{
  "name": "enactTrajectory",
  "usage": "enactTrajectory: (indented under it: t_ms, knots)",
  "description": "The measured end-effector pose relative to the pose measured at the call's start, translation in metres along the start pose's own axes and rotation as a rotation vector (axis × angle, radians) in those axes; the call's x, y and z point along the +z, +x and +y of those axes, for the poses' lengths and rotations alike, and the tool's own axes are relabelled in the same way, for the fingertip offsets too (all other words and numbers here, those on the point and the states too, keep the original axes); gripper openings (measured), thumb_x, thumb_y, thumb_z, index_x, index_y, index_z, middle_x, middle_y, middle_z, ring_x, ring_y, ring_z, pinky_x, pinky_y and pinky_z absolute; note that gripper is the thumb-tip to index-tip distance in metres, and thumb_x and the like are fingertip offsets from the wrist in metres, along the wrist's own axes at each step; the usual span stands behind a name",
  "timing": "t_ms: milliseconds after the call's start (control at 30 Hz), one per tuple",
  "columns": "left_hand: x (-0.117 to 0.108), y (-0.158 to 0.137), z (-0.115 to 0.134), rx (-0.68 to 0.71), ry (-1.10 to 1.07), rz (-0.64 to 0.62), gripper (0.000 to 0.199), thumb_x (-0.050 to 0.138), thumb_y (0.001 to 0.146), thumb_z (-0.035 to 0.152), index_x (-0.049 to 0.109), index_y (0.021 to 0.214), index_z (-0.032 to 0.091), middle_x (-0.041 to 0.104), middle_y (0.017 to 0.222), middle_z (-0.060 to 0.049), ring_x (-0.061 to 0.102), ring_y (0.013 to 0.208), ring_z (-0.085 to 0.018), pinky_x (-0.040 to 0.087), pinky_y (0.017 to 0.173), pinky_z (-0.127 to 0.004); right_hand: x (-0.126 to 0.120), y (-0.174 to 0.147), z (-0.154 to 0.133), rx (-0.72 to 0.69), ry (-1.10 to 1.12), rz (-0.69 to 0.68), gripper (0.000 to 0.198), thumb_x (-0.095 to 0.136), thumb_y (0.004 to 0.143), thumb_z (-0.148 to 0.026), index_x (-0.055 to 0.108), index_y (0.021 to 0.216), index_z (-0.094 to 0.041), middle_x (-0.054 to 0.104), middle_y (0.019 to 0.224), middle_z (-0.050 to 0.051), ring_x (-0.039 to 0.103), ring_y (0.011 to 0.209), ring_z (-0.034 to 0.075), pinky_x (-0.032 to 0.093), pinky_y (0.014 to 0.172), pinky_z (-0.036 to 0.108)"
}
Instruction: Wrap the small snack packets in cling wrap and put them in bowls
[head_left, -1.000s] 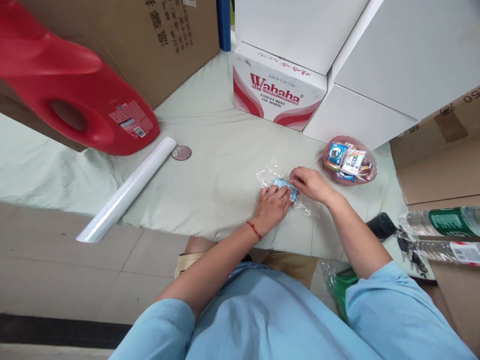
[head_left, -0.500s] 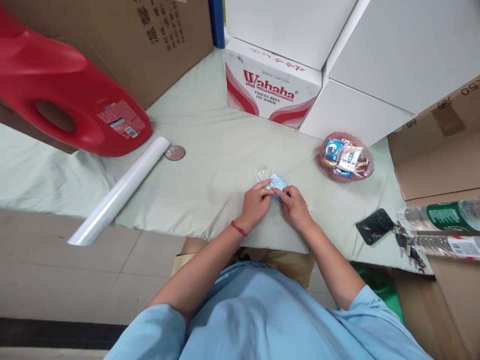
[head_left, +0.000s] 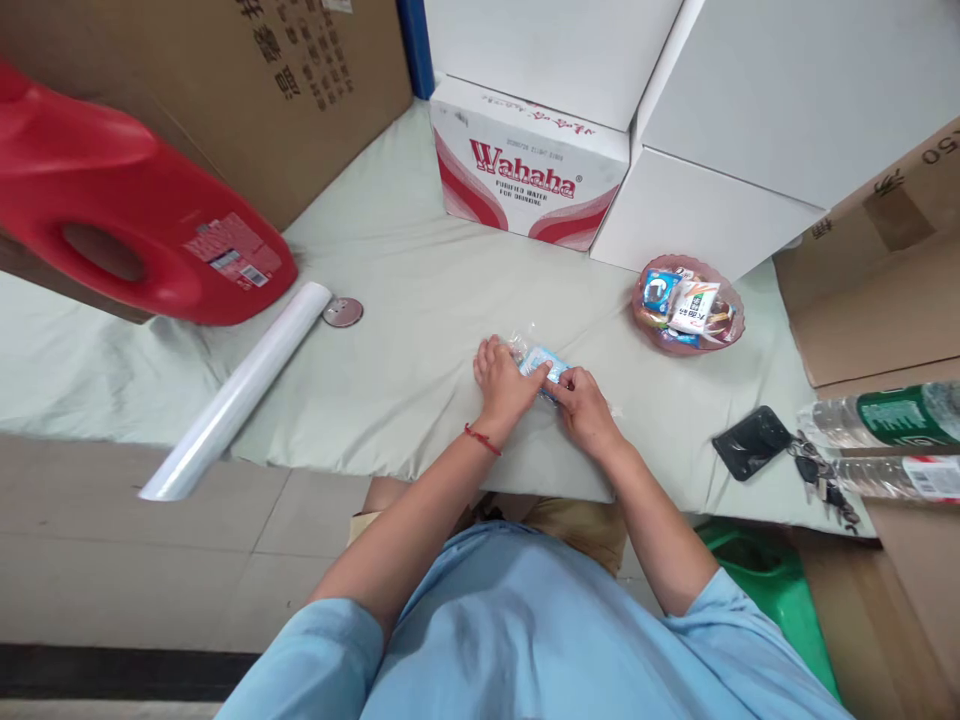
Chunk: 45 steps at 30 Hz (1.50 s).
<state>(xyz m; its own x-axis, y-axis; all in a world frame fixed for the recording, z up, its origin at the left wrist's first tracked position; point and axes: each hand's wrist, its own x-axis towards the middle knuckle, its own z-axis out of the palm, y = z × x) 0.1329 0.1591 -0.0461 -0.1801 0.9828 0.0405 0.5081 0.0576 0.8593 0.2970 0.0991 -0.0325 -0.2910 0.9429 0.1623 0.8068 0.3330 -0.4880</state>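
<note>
A small light-blue packet point(head_left: 546, 364) in clear plastic wrap lies on the pale green cloth point(head_left: 420, 380) between my two hands. My left hand point(head_left: 506, 385) rests at its left side, fingers apart over the cloth and thumb touching the packet's near edge. A red cord bracelet point(head_left: 482, 438) is round my left wrist. At the packet's right end, my right hand point(head_left: 586, 405) is closed, pinching it between thumb and fingers. My fingers hide part of the packet.
A pink glass bowl point(head_left: 639, 300) of wrapped snacks stands right of my hands. Farther right lie a black pouch point(head_left: 750, 443), keys point(head_left: 821, 478) and plastic bottles point(head_left: 900, 415). Leftward are a white roll point(head_left: 240, 390), a round disc point(head_left: 343, 312) and a red jug point(head_left: 157, 210). Boxes point(head_left: 529, 170) line the back.
My left hand has shifted slightly left off the top of the packet, and its fingers have spread. My right hand keeps its pinch. The whole view has shifted a little.
</note>
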Motion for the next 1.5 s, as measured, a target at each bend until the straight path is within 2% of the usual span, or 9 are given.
enactTrajectory:
  t_ms: [133, 233, 433, 633, 767, 867, 1033, 1333, 1500]
  knots:
    - [-0.006, 0.011, 0.007, -0.065, -0.325, -0.07, 0.022, 0.068, 0.072, 0.017, 0.048, 0.078, 0.024, 0.073, 0.1, -0.006, 0.071, 0.112, -0.026, 0.053, 0.104, -0.043, -0.001, -0.001, 0.001, -0.013, 0.038, 0.016, 0.048, 0.045, 0.101, -0.01, 0.078, 0.127, -0.032, 0.056, 0.108, 0.008, 0.05, 0.1, 0.024, 0.049, 0.094, 0.037]
    - [-0.018, 0.005, 0.007, -0.054, -0.385, -0.058, 0.021, 0.06, 0.072, 0.013, 0.044, 0.077, 0.024, 0.074, 0.097, -0.002, 0.074, 0.099, -0.02, 0.056, 0.09, -0.033, -0.001, -0.001, -0.001, -0.025, 0.046, 0.004, 0.05, 0.045, 0.101, -0.01, 0.077, 0.132, -0.033, 0.058, 0.108, 0.008, 0.051, 0.101, 0.025, 0.05, 0.095, 0.038]
    - [-0.031, -0.03, 0.02, 0.369, -0.028, -0.105, 0.023, 0.051, 0.079, 0.003, 0.06, 0.086, 0.023, 0.08, 0.11, -0.006, 0.07, 0.123, -0.024, 0.047, 0.11, -0.042, -0.003, -0.002, -0.01, -0.032, -0.003, 0.0, 0.043, 0.049, 0.1, -0.013, 0.08, 0.124, -0.028, 0.061, 0.107, 0.01, 0.052, 0.1, 0.026, 0.052, 0.091, 0.04]
    - [-0.024, -0.071, 0.02, 0.591, 0.333, -0.334, 0.056, 0.047, 0.1, 0.019, 0.049, 0.156, 0.017, 0.06, 0.158, -0.016, 0.05, 0.152, -0.027, 0.026, 0.13, -0.058, -0.027, -0.028, 0.003, -0.032, 0.366, 0.009, 0.036, 0.053, 0.103, -0.027, 0.078, 0.128, -0.03, 0.071, 0.135, 0.011, 0.063, 0.125, 0.028, 0.051, 0.11, 0.05]
    - [-0.023, -0.086, 0.011, 0.704, 0.424, -0.352, 0.057, 0.043, 0.106, 0.026, 0.044, 0.163, 0.021, 0.05, 0.167, -0.012, 0.038, 0.161, -0.028, 0.007, 0.135, -0.063, -0.043, -0.051, 0.02, 0.302, 0.567, 0.206, 0.031, 0.055, 0.102, -0.041, 0.08, 0.114, -0.027, 0.079, 0.118, 0.008, 0.072, 0.108, 0.025, 0.056, 0.102, 0.045]
    - [-0.023, -0.086, 0.009, 0.689, 0.419, -0.317, 0.055, 0.042, 0.109, 0.031, 0.045, 0.163, 0.021, 0.05, 0.168, -0.011, 0.034, 0.163, -0.028, 0.014, 0.135, -0.06, -0.043, -0.058, 0.027, 0.545, 0.389, 0.429, 0.038, 0.058, 0.098, -0.05, 0.078, 0.114, -0.021, 0.077, 0.111, 0.011, 0.069, 0.09, 0.025, 0.057, 0.09, 0.044]
    - [-0.023, -0.08, 0.007, 0.607, 0.324, -0.253, 0.048, 0.046, 0.109, 0.033, 0.054, 0.155, 0.023, 0.056, 0.163, -0.01, 0.037, 0.161, -0.029, 0.024, 0.132, -0.059, -0.031, -0.054, 0.027, 0.517, 0.066, 0.368, 0.045, 0.06, 0.091, -0.062, 0.077, 0.1, -0.021, 0.072, 0.106, 0.015, 0.062, 0.103, 0.031, 0.049, 0.101, 0.052]
    - [-0.022, -0.063, -0.005, 0.431, 0.097, -0.064, 0.023, 0.058, 0.103, 0.025, 0.073, 0.12, 0.022, 0.074, 0.139, -0.009, 0.061, 0.132, -0.029, 0.046, 0.113, -0.049, -0.035, -0.049, 0.009, 0.675, 0.587, 0.409, 0.037, 0.072, 0.085, -0.06, 0.067, 0.089, -0.023, 0.067, 0.073, 0.0, 0.062, 0.068, 0.019, 0.051, 0.071, 0.034]
    - [-0.029, -0.053, -0.003, 0.396, 0.064, -0.083, 0.017, 0.058, 0.103, 0.023, 0.074, 0.105, 0.023, 0.079, 0.123, -0.008, 0.068, 0.113, -0.026, 0.051, 0.101, -0.044, -0.035, -0.045, -0.002, 0.656, 0.755, 0.559, 0.042, 0.083, 0.075, -0.053, 0.067, 0.099, -0.023, 0.07, 0.08, -0.001, 0.064, 0.068, 0.018, 0.057, 0.069, 0.034]
